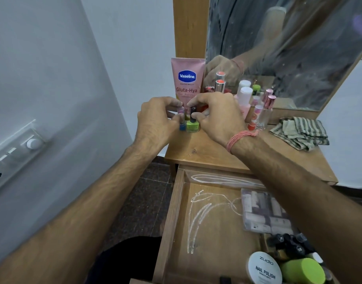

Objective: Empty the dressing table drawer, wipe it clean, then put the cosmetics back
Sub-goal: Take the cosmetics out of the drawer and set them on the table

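Hands: I count two, left hand (155,117) and right hand (217,115)
Nail polish bottles: I see two, blue bottle (182,126) and green bottle (192,125)
Lotion tubes: one, pink tube (187,78)
Cloths: one, striped cloth (300,133)

At the upper middle of the frame you have a pink plastic tube (187,77) standing on the wooden tabletop (206,150); its blue oval badge reads "Vaseline", with "HEALTHY BRIGHT" in small print under it and "Gluta-Hya" in larger letters below; the finer lines beneath are too blurred to read. At the lower right, the round white lid (264,268) in the open wooden drawer (167,222) reads "zudio" and "NAIL POLISH".
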{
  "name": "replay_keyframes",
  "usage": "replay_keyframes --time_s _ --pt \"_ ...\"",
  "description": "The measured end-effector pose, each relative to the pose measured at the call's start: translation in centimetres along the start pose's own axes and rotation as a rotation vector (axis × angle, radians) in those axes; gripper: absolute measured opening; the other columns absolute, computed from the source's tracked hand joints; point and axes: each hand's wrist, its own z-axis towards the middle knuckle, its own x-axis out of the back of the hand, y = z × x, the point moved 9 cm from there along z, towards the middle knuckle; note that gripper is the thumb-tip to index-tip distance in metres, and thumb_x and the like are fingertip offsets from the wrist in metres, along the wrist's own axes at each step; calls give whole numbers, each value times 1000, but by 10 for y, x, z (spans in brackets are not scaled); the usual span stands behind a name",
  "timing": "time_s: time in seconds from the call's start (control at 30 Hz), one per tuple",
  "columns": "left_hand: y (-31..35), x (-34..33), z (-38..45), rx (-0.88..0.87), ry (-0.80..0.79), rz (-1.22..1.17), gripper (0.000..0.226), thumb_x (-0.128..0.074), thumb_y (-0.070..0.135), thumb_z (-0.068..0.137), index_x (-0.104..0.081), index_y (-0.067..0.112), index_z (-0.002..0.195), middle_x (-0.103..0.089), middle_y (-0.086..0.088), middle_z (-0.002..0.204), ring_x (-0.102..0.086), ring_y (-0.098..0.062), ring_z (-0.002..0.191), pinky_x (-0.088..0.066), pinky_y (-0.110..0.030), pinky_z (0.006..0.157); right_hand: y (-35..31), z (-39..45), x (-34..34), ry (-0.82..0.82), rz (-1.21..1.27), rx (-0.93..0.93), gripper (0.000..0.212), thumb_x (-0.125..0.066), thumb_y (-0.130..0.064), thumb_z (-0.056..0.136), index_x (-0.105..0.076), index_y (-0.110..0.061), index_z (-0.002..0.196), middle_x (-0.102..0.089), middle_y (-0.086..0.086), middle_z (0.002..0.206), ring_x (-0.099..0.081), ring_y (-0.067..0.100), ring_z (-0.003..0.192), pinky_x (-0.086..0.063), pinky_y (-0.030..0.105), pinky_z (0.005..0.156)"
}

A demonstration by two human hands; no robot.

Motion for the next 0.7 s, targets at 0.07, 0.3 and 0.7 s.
replay_keyframes --time_s 0.07,0.3,0.7 --pt "-1 1 1 17 9 -11 36 -91 32 92 -82 21 126 -83 10 110 -77 -5 92 -66 -30 92 -1 -1 0 18 -7 -5 25 -81 -20 95 -79 -29 117 -78 -7 121 -72 11 114 -58 33 104" --pt "-10 4 3 84 41 -41 43 -96 39 84 -83 20 121 -83 9 105 -77 -2 88 -68 -33 88 -4 -10 1 1 -68 -16 44 -82 -20 94 -68 -29 135 -76 -3 127 -75 17 107 -59 36 103" --pt "-3 9 -100 61 -88 -131 25 -98 38 82 -80 35 99 -79 20 87 -75 3 80 -60 -17 77 25 -136 40 -487 13 33 12 -85 -28 91 -79 -32 102 -77 -18 88 -71 -2 76 -61 23 72"
